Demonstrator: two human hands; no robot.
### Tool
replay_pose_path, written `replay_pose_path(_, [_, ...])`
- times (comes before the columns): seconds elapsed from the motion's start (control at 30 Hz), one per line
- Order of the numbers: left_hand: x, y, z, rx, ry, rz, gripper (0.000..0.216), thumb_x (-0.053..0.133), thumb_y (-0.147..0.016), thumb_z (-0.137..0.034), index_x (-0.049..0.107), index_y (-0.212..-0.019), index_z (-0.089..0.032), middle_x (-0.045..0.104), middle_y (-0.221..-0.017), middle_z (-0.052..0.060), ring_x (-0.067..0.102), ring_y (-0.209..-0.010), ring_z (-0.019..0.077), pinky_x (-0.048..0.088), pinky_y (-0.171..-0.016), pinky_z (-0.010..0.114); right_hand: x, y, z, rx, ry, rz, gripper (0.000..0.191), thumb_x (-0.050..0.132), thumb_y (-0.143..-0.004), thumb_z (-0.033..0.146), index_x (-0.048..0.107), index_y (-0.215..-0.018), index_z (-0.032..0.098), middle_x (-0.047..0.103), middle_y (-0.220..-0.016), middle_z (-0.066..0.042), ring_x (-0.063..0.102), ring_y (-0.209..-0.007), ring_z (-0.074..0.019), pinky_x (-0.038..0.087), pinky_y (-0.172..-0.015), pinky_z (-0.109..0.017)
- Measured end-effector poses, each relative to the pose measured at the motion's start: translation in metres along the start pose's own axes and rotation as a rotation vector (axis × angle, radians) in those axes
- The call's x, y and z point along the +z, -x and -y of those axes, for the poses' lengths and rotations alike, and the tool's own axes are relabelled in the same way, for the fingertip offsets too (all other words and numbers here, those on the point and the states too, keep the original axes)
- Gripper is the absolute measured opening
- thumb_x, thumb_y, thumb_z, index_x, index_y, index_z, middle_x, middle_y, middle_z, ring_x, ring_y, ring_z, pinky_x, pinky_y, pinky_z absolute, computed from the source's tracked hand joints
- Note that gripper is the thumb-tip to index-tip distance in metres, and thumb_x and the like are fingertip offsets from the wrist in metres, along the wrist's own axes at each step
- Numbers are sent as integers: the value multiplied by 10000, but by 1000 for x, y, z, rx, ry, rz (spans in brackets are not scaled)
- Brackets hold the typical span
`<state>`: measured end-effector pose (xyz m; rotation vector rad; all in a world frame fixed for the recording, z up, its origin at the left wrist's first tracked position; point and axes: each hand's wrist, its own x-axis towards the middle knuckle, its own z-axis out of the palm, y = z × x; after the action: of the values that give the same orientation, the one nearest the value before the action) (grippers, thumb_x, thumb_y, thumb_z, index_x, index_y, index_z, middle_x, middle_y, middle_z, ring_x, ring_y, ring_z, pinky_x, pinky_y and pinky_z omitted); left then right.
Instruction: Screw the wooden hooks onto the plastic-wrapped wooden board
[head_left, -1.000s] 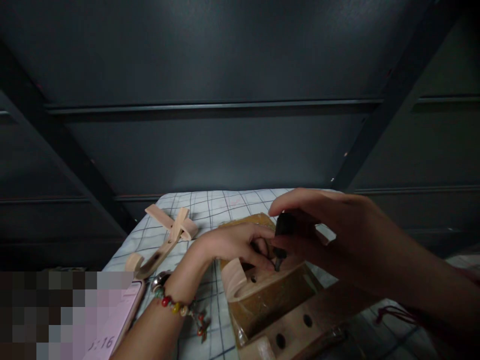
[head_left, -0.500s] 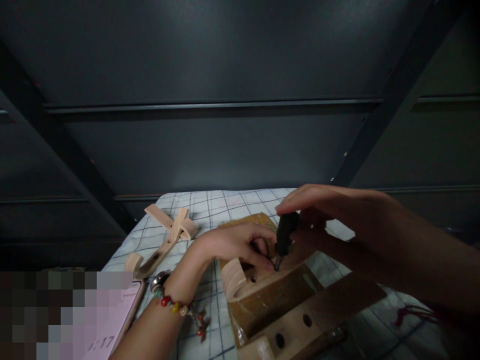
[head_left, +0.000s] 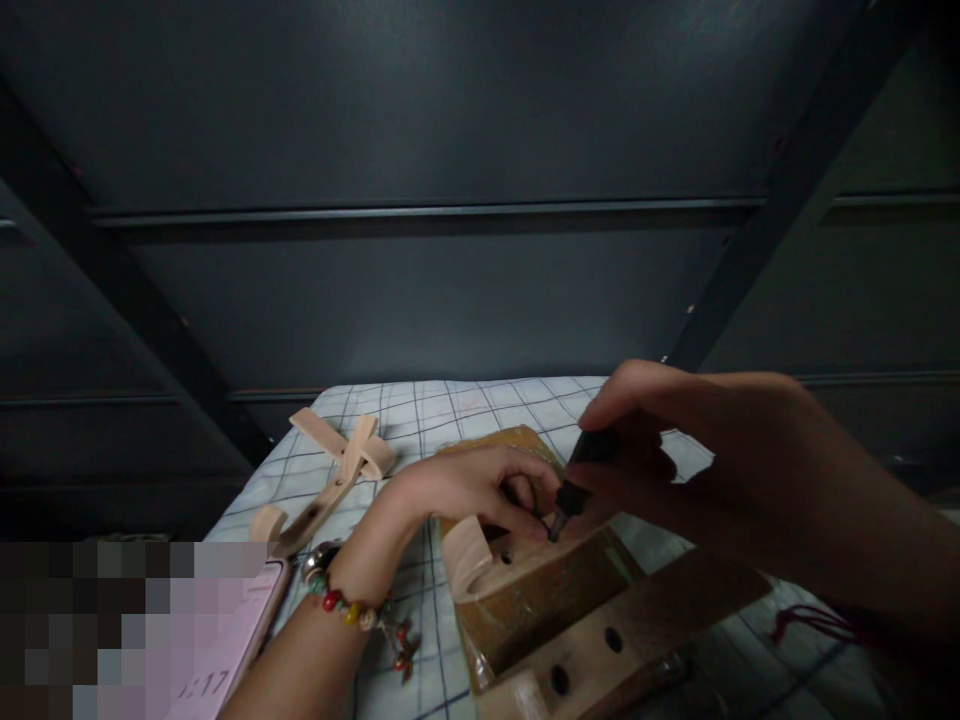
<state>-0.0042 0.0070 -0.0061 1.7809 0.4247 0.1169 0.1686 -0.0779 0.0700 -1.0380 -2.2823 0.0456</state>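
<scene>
Right hand [head_left: 675,440] sets a dark-handled screwdriver [head_left: 576,495] to a wooden hook [head_left: 525,563] beside the left hand [head_left: 480,490]

Nearest the person, at the bottom edge, a larger-looking wooden strip [head_left: 660,622] with two dark holes lies slantwise over the near end of an amber-brown board [head_left: 555,600]. Clear plastic [head_left: 484,655] shines along the board's near left corner. At lower left a phone [head_left: 217,640] lies face up, partly hidden by pixelation, the digits 17 readable on its screen. A beaded bracelet [head_left: 351,612] circles the left wrist, its charms dangling; a red cord [head_left: 814,625] hangs by the right wrist.

Further in, the wooden hook lies across the board, its curled end at the left and one hole showing beside the curl. The left hand is curled over it, thumb and fingertips down at the wood; whether they pinch anything cannot be told. The right hand grips the screwdriver's handle, the tool tilted, its tip down at the hook next to the left thumb.

Beyond the left forearm, two loose wooden hooks [head_left: 349,470] overlap on the checked tablecloth [head_left: 420,420]. A dark panelled wall [head_left: 435,300] stands behind.
</scene>
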Motion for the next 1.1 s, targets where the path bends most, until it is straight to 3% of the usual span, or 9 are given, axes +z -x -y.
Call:
replay_pose_path(0.13, [0,0,-2,-27,-25,4,174,674,-657,-253,577,-775,-170,534,-638,-37,481,-583,86,357,-513,199,2,-1,-3,20,51,-25,149,554,-789,321,495,-707,212,497,-535,56,468,-435,-86,344,-384,-210])
replay_pose_path(0.27, [0,1,-4,-29,-51,-6,200,682,-649,-248,581,-806,-174,542,-651,-36,494,-601,95,364,-526,205,5,-2,-3,-35,8,-28,70,560,-790,231,495,-784,206,535,-651,39,490,-508,-84,387,-462,-210])
replay_pose_path(0.47, [0,0,-1,4,-35,-36,247,695,-634,-269,575,-826,-172,546,-682,-35,512,-667,117,390,-586,228,0,-1,-1,-65,-44,57,64,585,-780,196,547,-730,201,528,-635,49,491,-512,-74,371,-474,-205])
replay_pose_path(0.67, [0,-1,3,16,0,-38,254,697,-633,-258,570,-835,-171,569,-749,-11,531,-731,137,414,-658,258,-1,-2,-6,-110,-157,204,52,579,-795,161,597,-834,189,624,-789,10,566,-657,-89,420,-583,-204])
replay_pose_path(0.87, [2,1,2,0,15,-32,246,679,-641,-235,583,-858,-173,551,-713,-31,516,-686,116,409,-670,259,-3,-1,-5,-161,-122,274,152,510,-852,199,589,-982,197,608,-859,-14,568,-720,-105,434,-614,-221])
replay_pose_path(1.0, [1,1,0,2,2,-41,222,683,-634,-221,585,-828,-174,556,-709,-34,519,-683,114,406,-640,245,-3,2,-4,-194,-97,194,226,500,-835,122,573,-1028,215,592,-808,13,557,-666,-85,421,-580,-199])
replay_pose_path(1.1, [0,0,0,11,-18,-32,219,695,-636,-255,591,-810,-173,563,-702,-26,531,-719,131,414,-647,245,-1,1,-3,-174,-60,137,134,514,-811,116,578,-898,195,578,-722,27,536,-600,-79,401,-531,-189])
